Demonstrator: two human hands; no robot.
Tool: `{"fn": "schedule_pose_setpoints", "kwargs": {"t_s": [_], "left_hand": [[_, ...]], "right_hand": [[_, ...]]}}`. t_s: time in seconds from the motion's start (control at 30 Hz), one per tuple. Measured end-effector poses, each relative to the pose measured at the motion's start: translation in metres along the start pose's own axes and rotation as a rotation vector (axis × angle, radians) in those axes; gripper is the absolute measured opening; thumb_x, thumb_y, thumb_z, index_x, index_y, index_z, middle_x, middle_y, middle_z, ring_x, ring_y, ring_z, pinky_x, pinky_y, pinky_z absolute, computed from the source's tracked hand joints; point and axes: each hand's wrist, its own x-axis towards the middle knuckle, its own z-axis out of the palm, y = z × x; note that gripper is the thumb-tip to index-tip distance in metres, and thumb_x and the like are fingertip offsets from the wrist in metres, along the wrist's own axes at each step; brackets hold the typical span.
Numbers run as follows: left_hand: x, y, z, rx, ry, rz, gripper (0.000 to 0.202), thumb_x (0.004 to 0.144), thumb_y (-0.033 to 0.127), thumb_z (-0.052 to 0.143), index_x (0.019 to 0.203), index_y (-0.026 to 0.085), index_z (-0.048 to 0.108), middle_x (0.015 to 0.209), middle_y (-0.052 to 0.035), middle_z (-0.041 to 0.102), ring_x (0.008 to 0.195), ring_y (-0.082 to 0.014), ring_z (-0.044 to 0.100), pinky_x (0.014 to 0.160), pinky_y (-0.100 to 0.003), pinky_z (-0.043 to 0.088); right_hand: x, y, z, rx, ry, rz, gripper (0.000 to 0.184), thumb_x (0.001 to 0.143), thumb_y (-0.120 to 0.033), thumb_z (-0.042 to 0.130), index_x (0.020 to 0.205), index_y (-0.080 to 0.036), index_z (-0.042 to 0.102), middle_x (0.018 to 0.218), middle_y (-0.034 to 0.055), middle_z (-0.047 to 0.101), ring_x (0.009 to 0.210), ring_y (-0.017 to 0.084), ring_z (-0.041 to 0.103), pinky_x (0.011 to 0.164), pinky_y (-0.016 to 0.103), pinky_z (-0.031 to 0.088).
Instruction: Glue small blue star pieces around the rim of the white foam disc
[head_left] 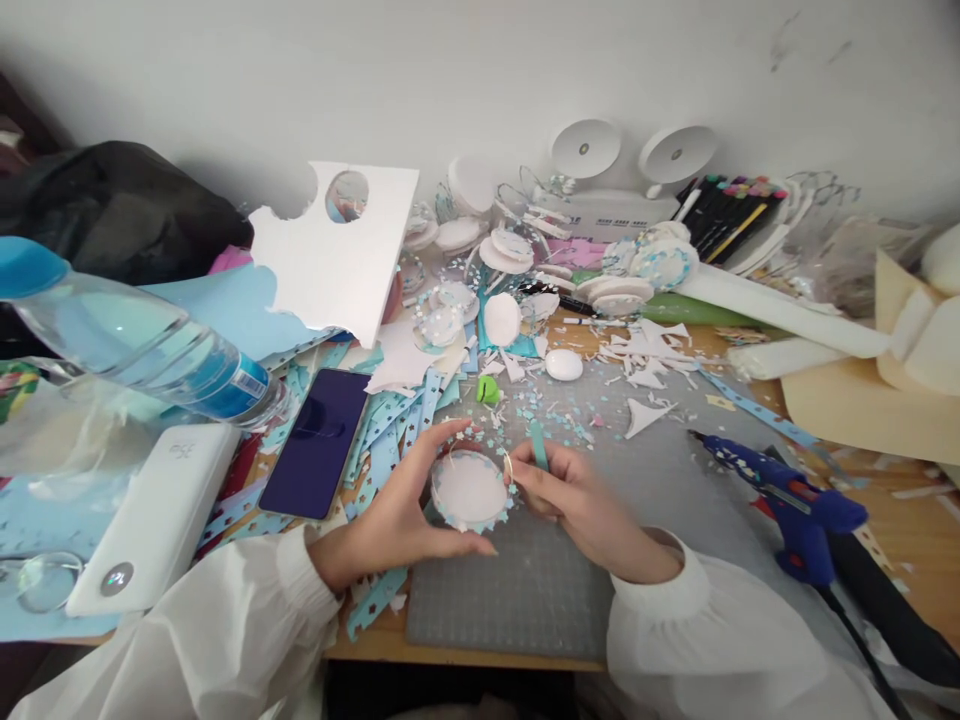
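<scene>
My left hand [409, 505] is curled round a small white foam disc [469, 488] edged with a pale blue punched paper strip, held just above a grey cutting mat [525, 590]. Thumb and fingers clasp its left rim. My right hand [574, 495] presses against the disc's right side, fingers pinched on a teal paper strip [538, 445] that stands up from them. Both sleeves are white.
A blue glue gun [787, 495] lies at the right on the mat. A dark phone [319, 440], a white power bank [154, 515] and a tipped water bottle [142, 345] sit at the left. White foam board [337, 255], foam discs, paper scraps and markers [731, 215] crowd the back.
</scene>
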Motion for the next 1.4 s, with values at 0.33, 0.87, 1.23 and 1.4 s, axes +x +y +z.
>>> {"fn": "schedule_pose_setpoints", "kwargs": {"t_s": [0.33,0.87,1.23,1.4], "left_hand": [[-0.003,0.001,0.000,-0.110,0.084,-0.072,0.079,0.061,0.023,0.088,0.129,0.031,0.047,0.129,-0.0080,0.051,0.116,-0.0267,0.054,0.094,-0.034,0.049],[-0.003,0.004,-0.002,-0.132,0.032,-0.037,0.076,0.066,0.022,0.084,0.129,0.031,0.043,0.127,-0.0061,0.051,0.112,-0.0229,0.056,0.091,-0.029,0.048],[0.002,0.009,-0.008,0.140,-0.102,-0.027,0.080,0.071,0.030,0.080,0.135,0.029,0.032,0.128,-0.0083,0.048,0.118,-0.0259,0.051,0.102,-0.038,0.043],[0.008,0.016,-0.009,0.519,-0.197,0.031,0.081,0.066,0.047,0.082,0.131,0.024,0.039,0.128,-0.0120,0.048,0.122,-0.0321,0.045,0.103,-0.045,0.039]], "right_hand": [[0.003,-0.008,-0.021,0.075,0.358,-0.197,0.031,0.082,-0.049,0.067,0.080,-0.018,0.064,0.044,-0.0112,0.026,0.041,0.005,0.019,0.044,0.025,0.015],[0.002,-0.022,-0.029,0.307,0.335,-0.267,0.040,0.085,-0.045,0.060,0.056,-0.018,0.063,0.042,-0.0046,0.039,0.037,0.007,0.042,0.042,0.022,0.034],[0.002,-0.022,-0.029,0.272,0.297,-0.199,0.058,0.083,-0.064,0.050,0.059,-0.016,0.072,0.043,0.0017,0.052,0.038,0.010,0.048,0.040,0.022,0.042],[0.001,-0.023,-0.021,0.378,0.326,-0.241,0.049,0.073,-0.063,0.065,0.059,-0.016,0.071,0.053,0.0019,0.062,0.039,0.009,0.051,0.041,0.022,0.045]]}}
